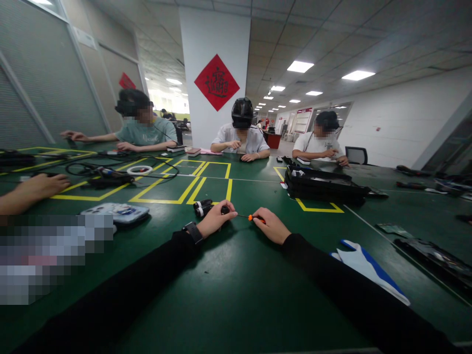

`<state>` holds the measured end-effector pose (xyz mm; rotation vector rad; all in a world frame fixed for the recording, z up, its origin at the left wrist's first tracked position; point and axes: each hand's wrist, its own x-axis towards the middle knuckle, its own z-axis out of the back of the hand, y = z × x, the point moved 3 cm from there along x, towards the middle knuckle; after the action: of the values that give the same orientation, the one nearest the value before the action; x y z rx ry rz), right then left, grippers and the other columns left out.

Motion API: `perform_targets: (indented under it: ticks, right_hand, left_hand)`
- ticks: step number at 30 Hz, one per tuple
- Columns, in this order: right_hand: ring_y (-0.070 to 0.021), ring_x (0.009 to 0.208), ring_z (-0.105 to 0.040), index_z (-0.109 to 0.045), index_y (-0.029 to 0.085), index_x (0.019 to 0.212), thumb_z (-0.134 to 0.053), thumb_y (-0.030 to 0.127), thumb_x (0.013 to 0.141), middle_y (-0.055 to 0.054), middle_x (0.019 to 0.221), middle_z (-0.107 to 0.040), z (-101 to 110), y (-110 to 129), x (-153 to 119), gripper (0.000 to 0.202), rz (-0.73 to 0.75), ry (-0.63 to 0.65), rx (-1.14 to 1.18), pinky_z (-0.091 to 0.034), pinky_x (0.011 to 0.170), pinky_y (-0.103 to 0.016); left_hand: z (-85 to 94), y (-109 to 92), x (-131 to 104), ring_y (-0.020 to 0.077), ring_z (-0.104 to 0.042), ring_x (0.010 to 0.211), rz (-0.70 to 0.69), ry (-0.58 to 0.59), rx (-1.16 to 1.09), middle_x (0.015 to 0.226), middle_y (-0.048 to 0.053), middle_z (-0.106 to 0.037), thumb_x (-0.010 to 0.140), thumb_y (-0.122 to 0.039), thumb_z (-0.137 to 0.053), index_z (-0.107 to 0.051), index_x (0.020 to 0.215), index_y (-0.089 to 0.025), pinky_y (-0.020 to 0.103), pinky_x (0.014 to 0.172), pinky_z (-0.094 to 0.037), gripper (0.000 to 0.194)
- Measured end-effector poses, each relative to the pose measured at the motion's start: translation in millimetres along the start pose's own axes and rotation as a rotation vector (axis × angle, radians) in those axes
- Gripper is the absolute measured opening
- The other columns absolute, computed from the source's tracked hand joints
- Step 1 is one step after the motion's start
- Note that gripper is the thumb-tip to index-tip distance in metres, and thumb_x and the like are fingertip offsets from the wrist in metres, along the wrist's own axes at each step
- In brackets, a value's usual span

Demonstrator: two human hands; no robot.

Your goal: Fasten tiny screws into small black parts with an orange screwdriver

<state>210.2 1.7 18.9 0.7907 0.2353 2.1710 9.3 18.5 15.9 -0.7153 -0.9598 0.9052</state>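
Observation:
A screwdriver [251,218] with an orange and black handle lies in the closed fingers of my right hand [272,226]. Its thin shaft points left, and the tip ends at the fingertips of my left hand [217,218]. Those left fingers are pinched round a small dark part [224,210], mostly hidden by the hand, so its kind is unclear. Just beyond my left hand, black cylinders [202,208] with pale bands lie on the green table [228,295], close to the knuckles.
Black trays [324,183] are stacked at the right, with a blue and white glove [368,270] nearer. On the left are a phone [120,213], tangled cables [110,174] and another person's hand [42,187]. Several people sit round the table. Yellow tape [162,200] marks its surface.

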Motion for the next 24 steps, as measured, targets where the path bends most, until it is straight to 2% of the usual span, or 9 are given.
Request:
perform_targets:
  ticks: [9,13,17,24]
  right_hand:
    - [-0.0138,0.081,-0.048,-0.052,0.017,0.091,-0.054,0.025,0.078,-0.004,0.089,-0.054,-0.1,0.4,-1.3,0.015,-0.004,-0.011,0.037,-0.038,0.073,-0.027]
    - [-0.0144,0.082,-0.047,-0.056,0.016,0.087,-0.046,0.029,0.085,-0.004,0.085,-0.055,-0.6,0.1,-0.1,0.016,-0.007,-0.009,0.006,-0.037,0.075,-0.028]
    - [-0.0141,0.081,-0.046,-0.057,0.016,0.080,-0.039,0.026,0.088,-0.004,0.082,-0.054,-2.0,-1.4,1.2,0.023,-0.001,0.008,-0.015,-0.036,0.076,-0.028]
    - [-0.0141,0.080,-0.046,-0.053,0.016,0.087,-0.052,0.024,0.079,-0.004,0.086,-0.053,-1.9,-2.0,-0.2,0.011,-0.001,-0.011,0.014,-0.037,0.073,-0.027]
  left_hand:
    - [-0.1,1.0,-0.1,0.0103,-0.049,0.065,-0.018,-0.006,0.027,0.074,-0.002,-0.054,0.069,-0.041,-0.060,-0.052,0.082,-0.017,0.023,0.062,-0.038,0.028]
    - [-1.0,-0.1,-0.3,0.0104,-0.048,0.065,-0.015,-0.004,0.011,0.074,-0.002,-0.053,0.069,-0.041,-0.060,-0.052,0.081,-0.017,0.023,0.062,-0.038,0.027]
    - [-1.0,-0.6,-1.1,0.0100,-0.047,0.065,-0.014,0.004,-0.001,0.075,-0.002,-0.053,0.069,-0.040,-0.060,-0.052,0.081,-0.017,0.023,0.062,-0.037,0.027]
    - [0.0,-0.2,-1.0,0.0100,-0.047,0.066,-0.008,-0.006,-0.003,0.075,-0.002,-0.053,0.068,-0.039,-0.061,-0.052,0.081,-0.017,0.023,0.062,-0.037,0.027]
